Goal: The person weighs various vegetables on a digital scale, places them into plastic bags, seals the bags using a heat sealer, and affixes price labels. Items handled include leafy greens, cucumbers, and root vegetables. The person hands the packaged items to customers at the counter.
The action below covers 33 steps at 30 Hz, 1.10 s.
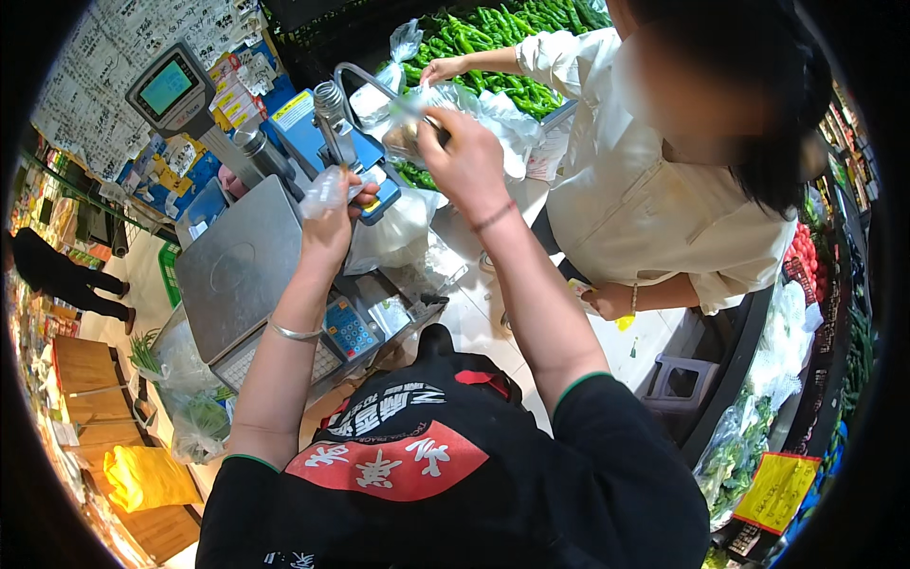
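My left hand (338, 210) grips crumpled clear plastic (325, 193) beside a blue benchtop device (295, 121) with a coil spring and metal arm. To its right, my right hand (462, 153) is raised with curled fingers at a clear bag (402, 142) holding something brownish; a blurred patch hides its fingertips, and what they hold cannot be told. Under the device hangs a whitish plastic bag (398, 231). A weighing scale with a bare metal platform (242, 263), a lit display (165, 87) and a blue keypad (350, 331) stands at my left.
A person in a cream shirt (611, 171) stands close on the right, one hand (444, 70) at the bags by the green peppers (490, 35). Bagged greens (199, 427) lie low left. A grey plastic stool (681, 384) and a vegetable shelf (753, 412) are at right.
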Motion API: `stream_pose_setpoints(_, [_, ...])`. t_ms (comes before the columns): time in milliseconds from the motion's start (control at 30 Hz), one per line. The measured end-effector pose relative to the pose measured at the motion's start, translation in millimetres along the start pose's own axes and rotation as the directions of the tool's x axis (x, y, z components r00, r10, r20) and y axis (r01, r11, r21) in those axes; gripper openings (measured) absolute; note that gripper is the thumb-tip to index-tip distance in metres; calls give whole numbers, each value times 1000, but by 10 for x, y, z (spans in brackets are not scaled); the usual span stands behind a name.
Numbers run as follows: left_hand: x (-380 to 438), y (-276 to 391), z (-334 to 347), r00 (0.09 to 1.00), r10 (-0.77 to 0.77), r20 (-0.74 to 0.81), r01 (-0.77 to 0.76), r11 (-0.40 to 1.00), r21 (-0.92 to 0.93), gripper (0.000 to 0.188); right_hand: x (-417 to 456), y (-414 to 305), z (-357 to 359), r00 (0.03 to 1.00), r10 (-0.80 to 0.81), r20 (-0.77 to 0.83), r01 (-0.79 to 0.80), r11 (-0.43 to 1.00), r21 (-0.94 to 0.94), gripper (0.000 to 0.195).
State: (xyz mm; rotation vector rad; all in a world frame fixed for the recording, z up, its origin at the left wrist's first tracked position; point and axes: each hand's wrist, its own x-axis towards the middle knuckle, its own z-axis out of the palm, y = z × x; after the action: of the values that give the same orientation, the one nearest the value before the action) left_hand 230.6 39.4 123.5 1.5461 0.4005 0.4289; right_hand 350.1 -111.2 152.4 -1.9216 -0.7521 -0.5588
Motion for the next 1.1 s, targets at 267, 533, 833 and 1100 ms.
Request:
stream_pose_setpoints(267, [346,-105,261,795,490,358,-586,773,242,23,-832,-67,-164,965,247,-85,-186,878,441,42])
stream_pose_setpoints(533, [389,-186,465,736,502,455,-614,778,133,18,-2709,321,-559,686,586,431,-722,622,302,22])
stream_pose_setpoints(833, [135,-34,923,749,440,496,-409,895,-176,19,-2803,301,-583,638,557,532,-729,659,184,17])
stream_pose_setpoints(1100, [-104,8,1213,704,420,573,-394,902,-178,14,-2620,69,-670,575,469,671,-677,733,68,20])
